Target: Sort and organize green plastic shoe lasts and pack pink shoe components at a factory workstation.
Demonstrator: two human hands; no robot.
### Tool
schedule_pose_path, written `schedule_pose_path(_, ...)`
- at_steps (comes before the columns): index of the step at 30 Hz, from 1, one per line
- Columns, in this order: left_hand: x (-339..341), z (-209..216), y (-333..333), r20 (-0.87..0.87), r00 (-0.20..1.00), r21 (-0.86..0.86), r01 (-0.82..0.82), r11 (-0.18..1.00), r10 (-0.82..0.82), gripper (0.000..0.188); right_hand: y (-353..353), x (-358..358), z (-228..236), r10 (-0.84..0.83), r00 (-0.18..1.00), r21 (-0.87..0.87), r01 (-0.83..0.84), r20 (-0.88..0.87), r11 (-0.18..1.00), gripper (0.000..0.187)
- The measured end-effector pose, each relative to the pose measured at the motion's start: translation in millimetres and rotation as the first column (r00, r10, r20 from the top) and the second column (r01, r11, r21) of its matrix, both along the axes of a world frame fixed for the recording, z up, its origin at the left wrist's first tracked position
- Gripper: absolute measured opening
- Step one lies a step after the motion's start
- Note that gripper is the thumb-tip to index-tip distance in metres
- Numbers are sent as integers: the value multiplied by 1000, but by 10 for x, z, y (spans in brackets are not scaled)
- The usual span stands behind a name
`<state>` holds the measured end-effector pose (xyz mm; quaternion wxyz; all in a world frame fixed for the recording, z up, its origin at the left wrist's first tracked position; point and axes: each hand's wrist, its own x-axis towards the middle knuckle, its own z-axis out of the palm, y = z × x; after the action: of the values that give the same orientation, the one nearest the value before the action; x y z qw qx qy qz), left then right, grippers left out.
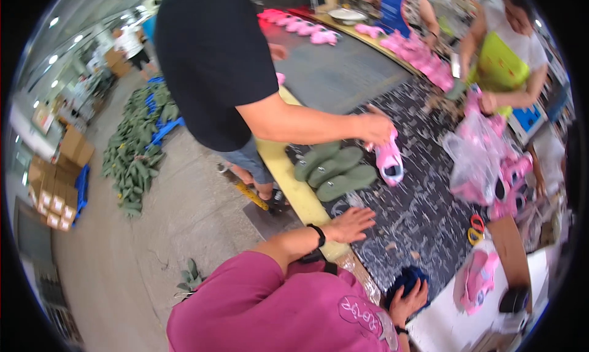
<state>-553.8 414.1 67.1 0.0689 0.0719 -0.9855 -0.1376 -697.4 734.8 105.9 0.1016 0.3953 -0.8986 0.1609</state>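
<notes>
On the near edge of the table with the dark patterned top (423,229), my left hand (351,226) lies flat with its fingers spread. It holds nothing and is just below several green shoe lasts (345,181). My right hand (410,301) is at the near right corner, its fingers curved over a bunched dark blue cloth (402,283). Beyond my left hand, a co-worker in a black shirt holds a pink shoe (389,163) by its top over the table.
Scissors with red and yellow handles (475,230) lie at the right, beside another pink shoe (480,278) on a white surface. A clear plastic bag (472,162) sits among pink shoes. Several co-workers stand across the table. Green lasts (132,158) are heaped on the floor at left.
</notes>
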Motion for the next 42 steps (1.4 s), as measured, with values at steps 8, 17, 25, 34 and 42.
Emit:
schedule_pose_path(8,-35,-77,44,-28,999,80,20,997,-18,55,4,56,174,-17,996,0,17,-86,1000,51)
schedule_pose_path(17,-36,-101,9,-128,992,55,23,998,-15,56,-11,16,-22,-51,971,-72,35,-232,997,55)
schedule_pose_path(25,-45,-174,11,-120,993,52,22,998,-15,57,98,-141,-334,-8,968,-6,7,-250,1000,58)
schedule_pose_path(34,-39,-213,14,-143,990,82,21,996,-9,55,35,-107,-285,-55,920,-104,15,-388,994,55)
schedule_pose_path(42,-70,-192,-4,-106,994,52,30,998,-24,55,40,-197,-521,38,927,-65,-67,-374,996,54)
